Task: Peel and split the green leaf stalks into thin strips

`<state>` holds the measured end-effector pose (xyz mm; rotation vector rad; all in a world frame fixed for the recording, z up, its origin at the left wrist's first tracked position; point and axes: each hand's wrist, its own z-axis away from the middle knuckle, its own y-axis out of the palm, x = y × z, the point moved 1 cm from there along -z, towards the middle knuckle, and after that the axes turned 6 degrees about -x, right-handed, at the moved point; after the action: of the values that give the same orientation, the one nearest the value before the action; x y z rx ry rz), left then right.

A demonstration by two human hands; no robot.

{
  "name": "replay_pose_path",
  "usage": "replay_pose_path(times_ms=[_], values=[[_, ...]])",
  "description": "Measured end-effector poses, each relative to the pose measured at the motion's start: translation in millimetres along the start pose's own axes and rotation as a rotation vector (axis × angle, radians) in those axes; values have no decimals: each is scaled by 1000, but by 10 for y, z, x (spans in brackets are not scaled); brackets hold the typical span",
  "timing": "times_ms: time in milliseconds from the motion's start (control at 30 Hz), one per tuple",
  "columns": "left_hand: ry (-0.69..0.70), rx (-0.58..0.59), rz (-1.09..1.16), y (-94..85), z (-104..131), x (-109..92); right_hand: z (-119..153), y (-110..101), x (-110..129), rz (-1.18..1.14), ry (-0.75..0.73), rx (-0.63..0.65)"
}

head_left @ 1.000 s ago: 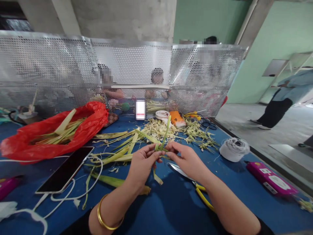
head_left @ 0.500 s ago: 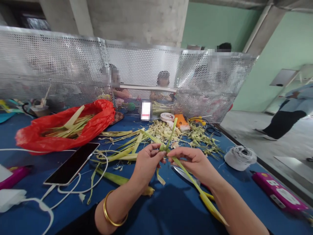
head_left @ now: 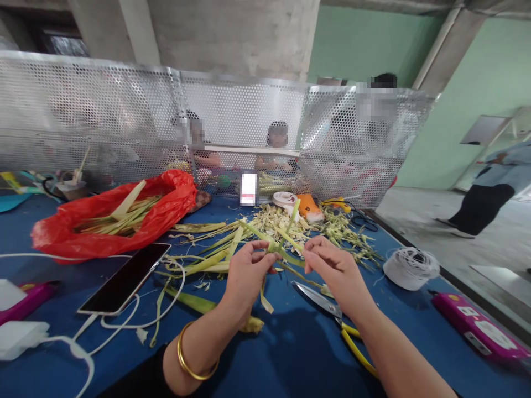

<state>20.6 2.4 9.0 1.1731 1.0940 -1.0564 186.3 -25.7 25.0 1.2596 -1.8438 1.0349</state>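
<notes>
Green leaf strips [head_left: 271, 246] cross one another in a small folded piece, which my left hand [head_left: 248, 273] pinches between thumb and fingers. Several strip ends stick out of it, upward, to the right and downward. My right hand [head_left: 338, 273], to the right of the piece, has its thumb and forefinger closed on the end of a pale green strip [head_left: 293, 242]. Below lie scissors [head_left: 317, 300] with yellow handles, their blades apart from both hands and the handles partly behind my right forearm. A green husk leaf [head_left: 193, 302] lies beside my left wrist.
A red plastic bag [head_left: 58, 237] of dried leaves stands left, near a phone [head_left: 126, 278] with a white cable. Shredded scraps [head_left: 269, 221], a tape roll [head_left: 286, 199] and a cord spool [head_left: 410, 268] lie farther off. People sit behind a perforated metal screen [head_left: 244, 105].
My right hand has moved slightly right, away from my left fingers. The long strip that hung beneath my right forearm has swung off the scissors, which now show. My left hand keeps its grip.
</notes>
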Motion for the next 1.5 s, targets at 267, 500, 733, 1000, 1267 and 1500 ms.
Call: replay_pose_path(times_ms=[267, 500, 733, 1000, 1267, 1500], values=[[-3, 5, -39, -20, -32, 17, 7, 1, 11, 58, 51, 119], [-28, -3, -17, 19, 6, -7, 11, 20, 6, 117, 1, 166], [-7, 112, -45, 70, 79, 122, 73, 117, -85, 412, -122, 69], [228, 196, -301, 46, 93, 240, 163, 180, -127, 675, -139, -79], [442, 369, -732, 54, 216, 76, 96, 109, -73, 501, -27, 31], [279, 656, -748, 74, 219, 77, 42, -22, 7, 106, 114, -262]])
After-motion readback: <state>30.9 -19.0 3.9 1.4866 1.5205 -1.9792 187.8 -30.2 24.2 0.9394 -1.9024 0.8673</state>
